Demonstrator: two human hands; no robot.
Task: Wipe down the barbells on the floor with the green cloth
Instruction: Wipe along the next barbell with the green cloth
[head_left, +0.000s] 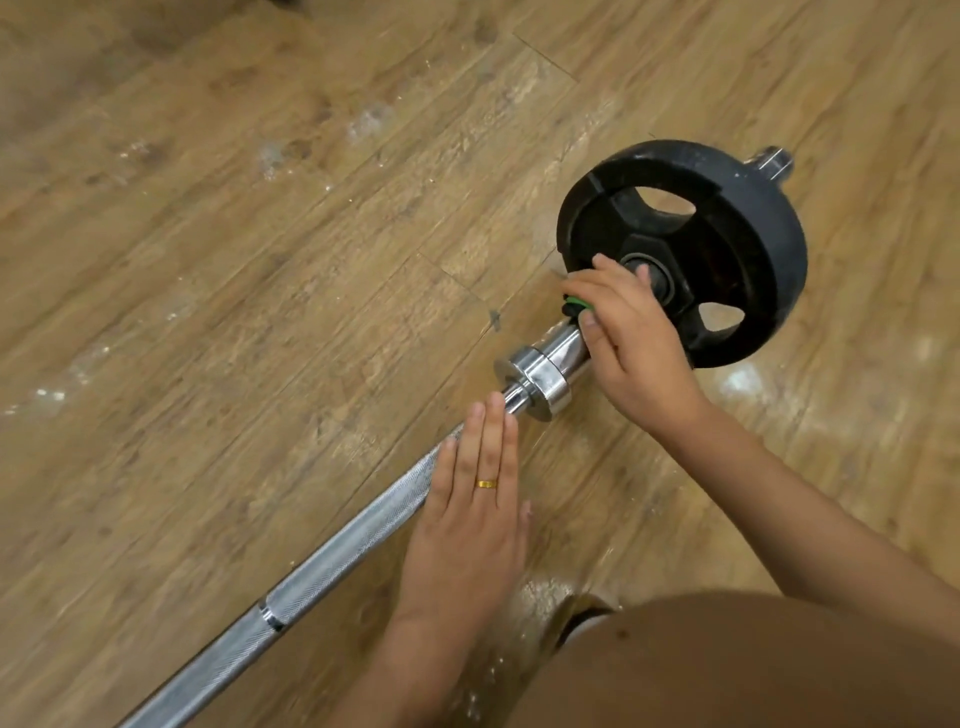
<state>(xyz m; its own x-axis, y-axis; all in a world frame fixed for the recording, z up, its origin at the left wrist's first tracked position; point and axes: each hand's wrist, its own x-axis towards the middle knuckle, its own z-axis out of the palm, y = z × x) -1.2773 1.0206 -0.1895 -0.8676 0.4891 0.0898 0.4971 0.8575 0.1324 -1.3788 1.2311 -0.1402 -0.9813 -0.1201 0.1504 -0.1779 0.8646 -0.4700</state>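
Left hand (467, 514) flat; right hand (628, 343) grips 1 cloth (576, 304); 1 barbell (358, 519).

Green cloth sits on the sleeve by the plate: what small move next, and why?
Probably draw the right hand with the green cloth along the sleeve toward the collar, away from the black plate: that chrome lies bare beside the cloth, and the left hand rests flat on the knurled shaft, likely steadying it.

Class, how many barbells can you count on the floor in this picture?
1. The barbell lies diagonally on the wooden floor, from bottom left to its black plate at upper right. Others may lie outside the frame.
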